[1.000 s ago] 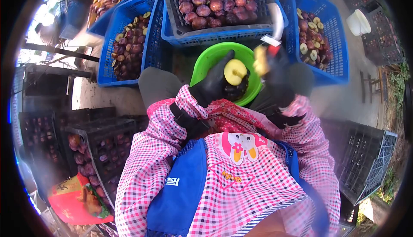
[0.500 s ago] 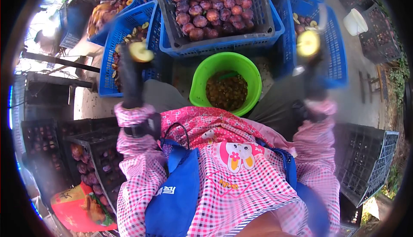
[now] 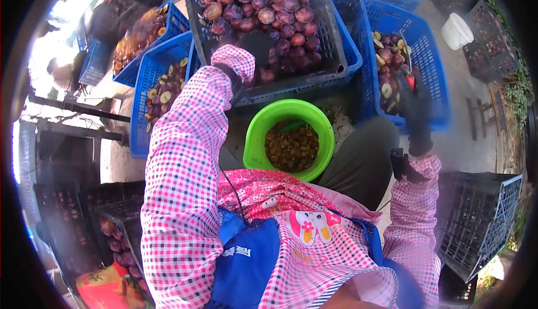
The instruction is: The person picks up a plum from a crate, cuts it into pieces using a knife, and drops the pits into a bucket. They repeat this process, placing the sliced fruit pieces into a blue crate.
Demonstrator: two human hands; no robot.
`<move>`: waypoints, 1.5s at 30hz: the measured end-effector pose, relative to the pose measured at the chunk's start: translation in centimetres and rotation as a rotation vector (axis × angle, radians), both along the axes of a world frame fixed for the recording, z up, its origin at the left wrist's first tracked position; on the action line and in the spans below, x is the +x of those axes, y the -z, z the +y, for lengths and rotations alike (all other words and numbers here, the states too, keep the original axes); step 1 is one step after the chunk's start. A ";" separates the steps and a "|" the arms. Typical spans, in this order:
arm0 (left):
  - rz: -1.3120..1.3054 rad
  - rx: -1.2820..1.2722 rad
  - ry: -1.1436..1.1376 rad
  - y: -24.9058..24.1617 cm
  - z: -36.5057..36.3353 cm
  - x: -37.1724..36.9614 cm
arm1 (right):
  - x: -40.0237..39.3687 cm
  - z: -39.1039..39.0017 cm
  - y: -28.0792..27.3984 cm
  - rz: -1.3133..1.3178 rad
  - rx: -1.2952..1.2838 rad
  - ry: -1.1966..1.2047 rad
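My left hand (image 3: 256, 48), in a black glove, reaches over the whole plums (image 3: 266, 15) heaped in the black crate (image 3: 336, 57). Its fingers blend into the dark fruit, so I cannot make out whether they grip one. My right hand (image 3: 416, 104), also black-gloved, is closed on a red-handled tool with a thin curved metal blade (image 3: 408, 57). It is over the near side of the right blue crate (image 3: 434, 68), which holds halved plums (image 3: 386, 71). Between my knees stands a green bucket (image 3: 252, 135) with brown pits (image 3: 291, 146) inside.
The black crate rests on a blue crate (image 3: 352, 68). At left are another blue crate (image 3: 139, 110) of cut plums and a fuller one (image 3: 178, 24). Black crates (image 3: 476, 219) stand beside me, a red bag (image 3: 103, 289) lies lower left, and a white bucket (image 3: 457, 31) stands right.
Cut plum halves were at both hands, held apart; they are gone from the hands now. My left hand has moved across to the whole plums. My right hand has lowered at the right crate.
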State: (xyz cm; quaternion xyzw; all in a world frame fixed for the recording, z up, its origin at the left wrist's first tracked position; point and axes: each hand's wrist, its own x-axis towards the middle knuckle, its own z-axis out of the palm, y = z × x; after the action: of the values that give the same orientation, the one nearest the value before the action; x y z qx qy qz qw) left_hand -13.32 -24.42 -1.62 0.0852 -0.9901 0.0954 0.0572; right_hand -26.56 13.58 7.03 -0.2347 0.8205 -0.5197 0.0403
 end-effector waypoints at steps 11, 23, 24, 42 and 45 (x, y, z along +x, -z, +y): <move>0.437 1.943 -0.219 -9.2 7.1 4.5 | 3.3 -1.3 1.5 -0.187 -0.117 -0.225; 0.589 2.588 -0.102 -4.4 19.3 14.2 | 15.9 -3.9 1.1 0.131 -0.086 -0.588; 0.579 2.630 -0.064 -4.3 19.5 14.5 | 16.2 -3.8 1.1 0.150 -0.070 -0.583; 0.593 2.466 -0.101 -4.5 20.5 15.0 | 16.0 -3.4 1.3 0.229 -0.031 -0.524; 0.570 2.492 0.012 -5.2 20.8 14.7 | 16.0 -4.1 1.5 0.146 -0.212 -0.503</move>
State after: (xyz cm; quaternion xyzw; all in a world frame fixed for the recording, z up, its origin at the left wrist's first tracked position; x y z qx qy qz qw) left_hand 1.40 -3.60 3.58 0.0940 -0.3630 -0.9150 0.1488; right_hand -10.60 9.51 5.55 -0.4707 0.6782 -0.5581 0.0840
